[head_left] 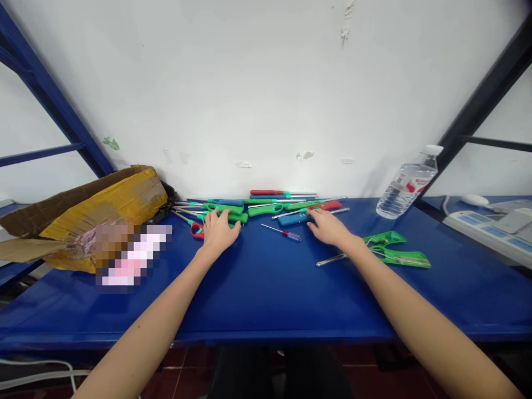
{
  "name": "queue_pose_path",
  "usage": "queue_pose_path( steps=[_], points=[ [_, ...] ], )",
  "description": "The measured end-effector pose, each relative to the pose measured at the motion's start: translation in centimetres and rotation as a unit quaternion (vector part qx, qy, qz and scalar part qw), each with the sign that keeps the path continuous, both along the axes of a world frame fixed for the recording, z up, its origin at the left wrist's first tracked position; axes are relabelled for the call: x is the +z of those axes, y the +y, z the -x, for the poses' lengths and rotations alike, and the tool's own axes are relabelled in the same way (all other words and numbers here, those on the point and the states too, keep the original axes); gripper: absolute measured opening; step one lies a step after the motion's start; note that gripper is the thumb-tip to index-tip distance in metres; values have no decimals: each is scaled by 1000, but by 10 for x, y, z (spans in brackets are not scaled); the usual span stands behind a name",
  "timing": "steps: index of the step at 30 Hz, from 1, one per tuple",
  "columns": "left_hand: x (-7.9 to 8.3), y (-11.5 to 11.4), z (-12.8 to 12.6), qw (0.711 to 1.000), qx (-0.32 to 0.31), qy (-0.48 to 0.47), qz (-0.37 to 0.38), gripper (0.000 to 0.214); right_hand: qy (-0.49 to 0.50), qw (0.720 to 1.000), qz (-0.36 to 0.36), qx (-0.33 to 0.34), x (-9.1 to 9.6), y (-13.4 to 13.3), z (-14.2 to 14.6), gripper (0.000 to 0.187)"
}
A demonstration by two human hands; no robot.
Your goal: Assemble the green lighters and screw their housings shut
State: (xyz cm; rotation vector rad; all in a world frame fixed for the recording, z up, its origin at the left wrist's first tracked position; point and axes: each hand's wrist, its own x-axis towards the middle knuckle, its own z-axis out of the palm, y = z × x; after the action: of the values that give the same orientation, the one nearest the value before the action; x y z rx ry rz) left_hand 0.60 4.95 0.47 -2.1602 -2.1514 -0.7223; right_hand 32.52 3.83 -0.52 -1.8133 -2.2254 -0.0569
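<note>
My left hand point(219, 230) rests with fingers apart on the green handles of stick lighters point(239, 218) at the left of a row along the wall. A red-handled stick lighter point(197, 230) lies just left of it. My right hand point(327, 226) is open, its thumb and fingertips at the end of a blue stick lighter point(291, 219). Between the hands lies a small screwdriver point(291, 235) with a clear purplish handle. Under my right forearm is a stick lighter with its green casing point(405, 257) spread into two halves, its metal tube point(328, 261) pointing left.
An opened, taped cardboard box point(103, 202) stands at the left, with a blurred pinkish-white item point(137, 260) before it. A water bottle point(407, 185) leans at the back right, near a white power strip point(494, 230). The blue table point(266, 299) ends at a white wall.
</note>
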Motion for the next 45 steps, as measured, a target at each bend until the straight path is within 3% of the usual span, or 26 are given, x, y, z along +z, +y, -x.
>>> queue_pose_path(
  steps=[11,16,20,23,27,31,36,40,45],
  points=[
    [-7,-6,-5,995,-11,100,-16,61,-14,1000,17,-1,4,-8,9,47],
    [-7,-14,-5,992,37,108,52,79,-1,1000,20,3,4,-11,13,51],
    [-9,-15,-4,990,46,104,79,82,65,995,-35,68,14,-16,13,45],
    [-10,-12,-1,989,39,117,76,82,166,963,-120,173,30,-24,8,36],
    [-10,-7,5,989,26,131,68,80,236,948,-167,135,44,-41,-16,40],
    [-10,-5,6,991,20,121,53,81,220,964,-97,117,40,-62,-57,49],
    [-3,-12,-4,996,-1,88,9,78,77,989,40,124,26,-90,-91,58],
    [0,-24,-21,991,-95,51,-75,58,12,992,58,112,10,-100,-93,64],
    [-9,-34,-37,976,-198,20,-83,46,1,992,64,105,-12,-100,-89,59]
  ],
)
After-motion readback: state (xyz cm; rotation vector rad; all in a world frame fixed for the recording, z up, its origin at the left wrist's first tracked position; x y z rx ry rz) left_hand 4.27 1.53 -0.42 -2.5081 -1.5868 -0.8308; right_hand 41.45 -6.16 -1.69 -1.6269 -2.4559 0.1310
